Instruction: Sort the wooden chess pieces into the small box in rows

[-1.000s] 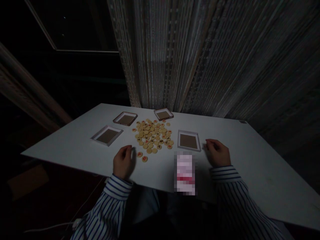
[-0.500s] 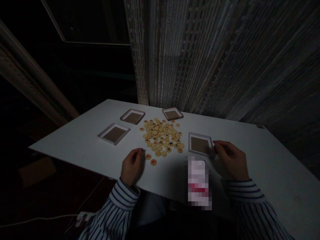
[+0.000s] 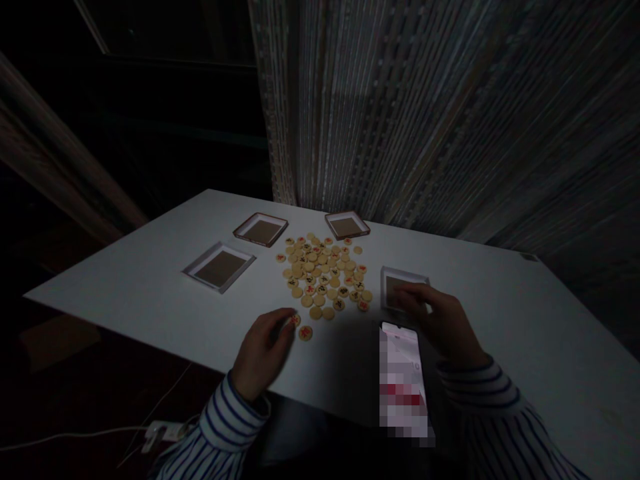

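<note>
On the white table lies a heap of round wooden Chinese chess pieces (image 3: 320,267), some with red or black characters showing. My left hand (image 3: 263,350) is at the heap's near left, thumb and forefinger apart at the edge of a red-marked piece (image 3: 295,321) that rests on the table. Just beyond it lies another red-marked piece (image 3: 305,333). My right hand (image 3: 443,320) hovers over the near edge of a shallow box (image 3: 406,271) on the right, fingers stretched leftward, no piece visible in them. Its thumb is dim and partly hidden.
A phone (image 3: 404,380) with a lit, partly blurred screen lies before my right hand. Three more shallow boxes stand around the heap: left (image 3: 219,267), back left (image 3: 261,229) and back right (image 3: 347,225). A string curtain (image 3: 340,107) hangs behind the table (image 3: 130,287).
My left hand has opened from a closed pose and reached to the near red-marked piece. My right hand has moved left, from the box's right side to over it.
</note>
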The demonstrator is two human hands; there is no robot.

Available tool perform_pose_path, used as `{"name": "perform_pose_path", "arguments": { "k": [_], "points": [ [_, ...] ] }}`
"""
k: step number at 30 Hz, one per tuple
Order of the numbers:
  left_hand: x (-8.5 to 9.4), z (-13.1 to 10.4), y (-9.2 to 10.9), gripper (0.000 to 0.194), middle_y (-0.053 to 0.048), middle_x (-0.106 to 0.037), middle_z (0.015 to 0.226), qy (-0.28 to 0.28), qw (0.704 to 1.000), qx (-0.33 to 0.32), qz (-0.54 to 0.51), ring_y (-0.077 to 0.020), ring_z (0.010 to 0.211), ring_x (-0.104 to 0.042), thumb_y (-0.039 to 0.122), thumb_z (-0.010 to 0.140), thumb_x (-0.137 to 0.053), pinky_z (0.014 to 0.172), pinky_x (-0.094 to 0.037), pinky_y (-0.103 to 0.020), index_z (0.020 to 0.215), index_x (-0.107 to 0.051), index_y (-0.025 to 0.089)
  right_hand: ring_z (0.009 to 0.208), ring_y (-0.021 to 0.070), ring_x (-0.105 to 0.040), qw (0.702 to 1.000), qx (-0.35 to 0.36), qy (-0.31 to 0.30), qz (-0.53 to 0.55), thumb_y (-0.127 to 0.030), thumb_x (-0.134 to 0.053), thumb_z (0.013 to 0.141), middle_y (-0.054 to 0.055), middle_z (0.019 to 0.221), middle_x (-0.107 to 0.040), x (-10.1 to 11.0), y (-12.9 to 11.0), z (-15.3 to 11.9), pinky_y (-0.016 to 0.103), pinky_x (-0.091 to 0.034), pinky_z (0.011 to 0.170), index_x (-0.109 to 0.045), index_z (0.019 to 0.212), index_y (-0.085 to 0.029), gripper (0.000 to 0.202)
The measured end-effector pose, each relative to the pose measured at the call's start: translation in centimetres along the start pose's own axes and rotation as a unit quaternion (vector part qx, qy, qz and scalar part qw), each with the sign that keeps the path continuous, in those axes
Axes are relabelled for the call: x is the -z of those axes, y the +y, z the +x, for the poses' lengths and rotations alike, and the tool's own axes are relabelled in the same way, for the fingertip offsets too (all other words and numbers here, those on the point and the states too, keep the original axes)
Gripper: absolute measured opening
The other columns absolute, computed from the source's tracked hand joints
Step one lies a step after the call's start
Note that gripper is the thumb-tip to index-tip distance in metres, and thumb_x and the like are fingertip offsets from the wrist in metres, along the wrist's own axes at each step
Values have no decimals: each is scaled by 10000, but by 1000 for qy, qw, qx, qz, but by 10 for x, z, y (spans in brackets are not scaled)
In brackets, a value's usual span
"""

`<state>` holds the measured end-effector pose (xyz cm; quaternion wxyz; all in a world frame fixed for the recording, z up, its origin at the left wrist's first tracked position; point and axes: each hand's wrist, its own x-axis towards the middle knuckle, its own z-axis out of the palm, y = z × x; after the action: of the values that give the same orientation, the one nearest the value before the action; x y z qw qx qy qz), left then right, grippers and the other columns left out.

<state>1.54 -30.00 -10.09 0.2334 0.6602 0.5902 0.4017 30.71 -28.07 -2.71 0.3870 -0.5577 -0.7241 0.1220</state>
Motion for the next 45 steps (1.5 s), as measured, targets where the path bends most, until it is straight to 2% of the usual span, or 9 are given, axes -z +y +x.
{"name": "perform_pose_path", "arguments": {
  "k": [7, 10, 16, 22, 26, 29, 36, 41, 45],
  "points": [
    [1, -2, -1, 289, -88, -636, 1067, 4, 1000, -21, 13, -197, 987, -594, 305, 832, -492, 884, -481, -383, 1077, -584, 183, 670, 169, -651, 998, -19, -11, 53, -362, -539, 788, 56, 800, -703, -18, 21, -10, 273, -521, 549, -665, 877, -185, 235],
    [3, -1, 1, 288, -96, -633, 1068, -9, 998, -48, 35, -203, 993, -590, 276, 832, -486, 879, -484, -395, 1086, -577, 176, 668, 165, -653, 998, -14, -36, 51, -348, -548, 791, 60, 805, -705, -22, 24, -13, 279, -527, 563, -659, 911, -189, 228],
    [9, 4, 1, 304, -99, -636, 1073, -44, 993, -92, 52, -211, 997, -590, 267, 826, -494, 863, -494, -404, 1110, -559, 177, 698, 149, -653, 993, 40, -89, 69, -303, -509, 816, 58, 796, -702, -32, 2, -9, 261, -527, 590, -653, 919, -186, 212],
    [21, 14, 4, 324, -99, -641, 1070, -114, 986, -90, 81, -212, 986, -595, 275, 807, -521, 856, -498, -390, 1112, -562, 172, 561, 102, -580, 977, 134, -164, -14, -249, -485, 831, 39, 721, -673, -42, -23, 3, 228, -459, 526, -656, 913, -179, 203],
    [28, 24, 8, 356, -100, -640, 1081, -149, 976, -118, 102, -214, 987, -591, 244, 775, -556, 870, -487, -391, 1124, -556, 170, 602, 99, -569, 959, 181, -212, -45, -215, -470, 835, 26, 730, -659, -49, -37, 15, 220, -422, 547, -648, 913, -183, 196],
    [26, 28, 8, 326, -99, -648, 1065, -145, 975, -126, 111, -217, 977, -593, 252, 781, -551, 870, -482, -400, 1095, -572, 166, 622, 109, -567, 947, 197, -240, -82, -210, -470, 832, 26, 751, -659, -54, -47, 23, 232, -400, 560, -640, 894, -183, 184],
    [17, 25, -6, 274, -91, -665, 998, -77, 984, -151, 53, -199, 932, -607, 296, 791, -566, 828, -500, -375, 1033, -597, 172, 733, 147, -600, 931, 201, -277, -129, -248, -463, 852, 36, 826, -674, -68, -61, 34, 255, -382, 617, -630, 921, -195, 189],
    [16, 24, -10, 270, -86, -676, 975, -90, 978, -177, 71, -212, 928, -607, 253, 767, -590, 824, -491, -388, 1028, -608, 185, 709, 140, -590, 910, 204, -322, -162, -253, -428, 874, 16, 788, -667, -74, -62, 32, 246, -343, 587, -626, 892, -224, 201],
    [15, 24, -10, 244, -87, -678, 970, -89, 977, -174, 89, -215, 926, -606, 245, 783, -575, 814, -487, -399, 1017, -612, 185, 699, 154, -597, 893, 209, -346, -199, -294, -467, 861, 40, 823, -673, -74, -66, 29, 251, -332, 567, -625, 959, -228, 197]
  ]
}}
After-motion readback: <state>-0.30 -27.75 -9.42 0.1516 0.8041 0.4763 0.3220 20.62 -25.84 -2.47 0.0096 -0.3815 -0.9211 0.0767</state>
